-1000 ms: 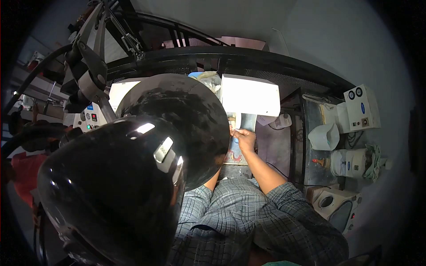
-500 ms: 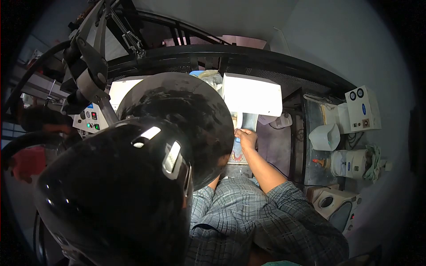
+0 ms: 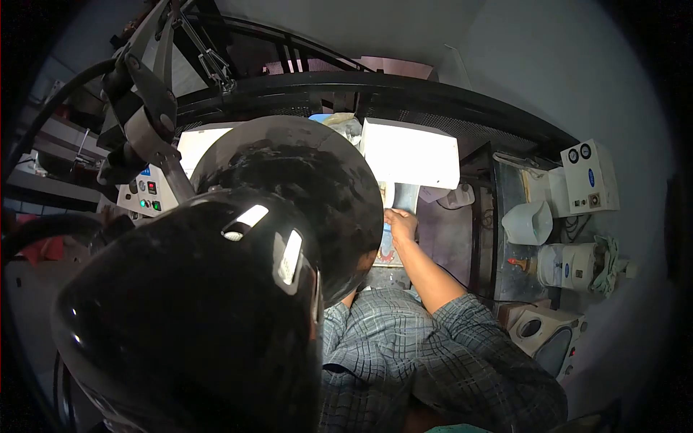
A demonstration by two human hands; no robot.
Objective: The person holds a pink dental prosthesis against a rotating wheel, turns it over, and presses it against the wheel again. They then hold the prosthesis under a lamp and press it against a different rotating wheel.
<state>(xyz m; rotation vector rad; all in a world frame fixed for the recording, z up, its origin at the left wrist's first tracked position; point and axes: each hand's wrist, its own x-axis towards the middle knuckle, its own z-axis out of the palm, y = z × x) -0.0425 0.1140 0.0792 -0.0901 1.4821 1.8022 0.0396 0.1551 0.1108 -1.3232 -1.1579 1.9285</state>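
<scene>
Hands: the right hand (image 3: 401, 224) lies with bent fingers on the small blue piece (image 3: 386, 238) on the surface (image 3: 442, 242) below the lit white machine head (image 3: 410, 154), grip unclear, and would do best pressing steadily; the left hand is hidden behind the dark helmet (image 3: 289, 209).

A glossy black helmet (image 3: 188, 317) covers the head, with bright glints on its crown. Just right of the helmet is a grey-blue checked shirt (image 3: 390, 353), its sleeve (image 3: 476, 317) ending near the elbow. Beyond it, the right hand (image 3: 401, 224) is bare.
</scene>
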